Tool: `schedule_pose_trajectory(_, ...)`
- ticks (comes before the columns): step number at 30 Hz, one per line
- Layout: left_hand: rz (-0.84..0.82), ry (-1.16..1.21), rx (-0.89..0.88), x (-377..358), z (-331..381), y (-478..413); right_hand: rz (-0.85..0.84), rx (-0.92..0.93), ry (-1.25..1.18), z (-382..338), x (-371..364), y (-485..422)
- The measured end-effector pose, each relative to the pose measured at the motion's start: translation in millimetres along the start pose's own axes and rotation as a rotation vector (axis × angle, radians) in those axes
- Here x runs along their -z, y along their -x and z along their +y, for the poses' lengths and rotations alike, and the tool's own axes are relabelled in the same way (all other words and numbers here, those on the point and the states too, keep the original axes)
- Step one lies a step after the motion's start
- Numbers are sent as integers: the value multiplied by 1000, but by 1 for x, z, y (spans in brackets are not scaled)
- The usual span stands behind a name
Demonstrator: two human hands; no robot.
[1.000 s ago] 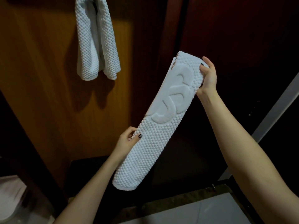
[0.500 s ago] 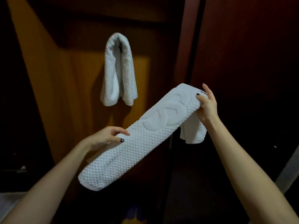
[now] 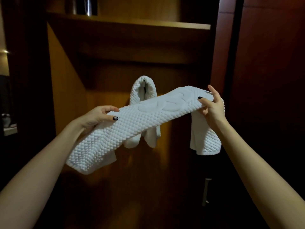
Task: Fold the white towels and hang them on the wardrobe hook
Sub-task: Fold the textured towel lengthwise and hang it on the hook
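I hold a long folded white towel (image 3: 132,126) with a bumpy weave and a raised emblem, stretched nearly level in front of the wardrobe. My left hand (image 3: 97,116) grips its lower left part, thumb on top. My right hand (image 3: 212,108) pinches the upper right end, where a loose end droops down behind my wrist. Behind it a second white towel (image 3: 145,86) hangs folded over a hook on the wooden back panel; the hook itself is hidden and the held towel covers this towel's middle.
A wooden shelf (image 3: 148,24) runs across the top of the wardrobe with a dark shiny object (image 3: 85,5) on it. A dark red door panel (image 3: 264,80) stands at the right, with a metal handle (image 3: 206,192) lower down. A dim ledge (image 3: 9,129) shows at far left.
The towel has swung from steeply tilted to nearly level and risen in front of the hanging towel. My left hand moved up. The view tilted upward, revealing the shelf.
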State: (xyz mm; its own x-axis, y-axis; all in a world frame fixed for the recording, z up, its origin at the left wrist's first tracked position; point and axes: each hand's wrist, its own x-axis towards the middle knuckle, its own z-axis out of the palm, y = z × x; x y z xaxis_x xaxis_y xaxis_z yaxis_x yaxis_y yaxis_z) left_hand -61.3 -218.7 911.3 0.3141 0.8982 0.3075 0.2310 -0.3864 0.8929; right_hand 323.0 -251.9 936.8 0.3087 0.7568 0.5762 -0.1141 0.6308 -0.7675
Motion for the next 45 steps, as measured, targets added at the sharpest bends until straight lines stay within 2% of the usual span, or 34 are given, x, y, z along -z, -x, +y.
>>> schedule_pose_trajectory(4, 23, 123, -86, 47, 17, -44, 46, 62, -13, 0, -42, -45)
schedule_pose_trajectory(8, 9, 139, -190, 90, 39, -92, 60, 157, -24, -7, -76, -92)
schedule_pose_trajectory(13, -14, 255, -272, 133, 62, -158, 71, 277, 73, -12, -104, -146)
schedule_pose_trajectory(19, -113, 404, -235, 163, 47, -231, 84, 147, 87, 18, -122, -200)
schedule_pose_trajectory(26, -2, 580, -169, 160, -3, -291, 87, 10, 99, 71, -133, -239)
schedule_pose_trajectory(30, 76, 595, -162, 151, -19, -312, 81, -14, 35, 83, -139, -262)
schedule_pose_trajectory(34, 149, 638, -59, 157, -24, -339, 24, -17, 62, 93, -145, -283)
schedule_pose_trajectory(38, 118, 598, -29, 155, -27, -360, 51, 26, 148, 110, -141, -301)
schedule_pose_trajectory(41, 141, 637, -13, 153, -38, -369, 4, 72, 223, 117, -135, -306)
schedule_pose_trajectory(43, 84, 573, 42, 150, -52, -368, -7, 62, 254, 129, -129, -304)
schedule_pose_trajectory(45, 3, 495, 103, 145, -74, -364, 18, -17, 179, 145, -123, -295)
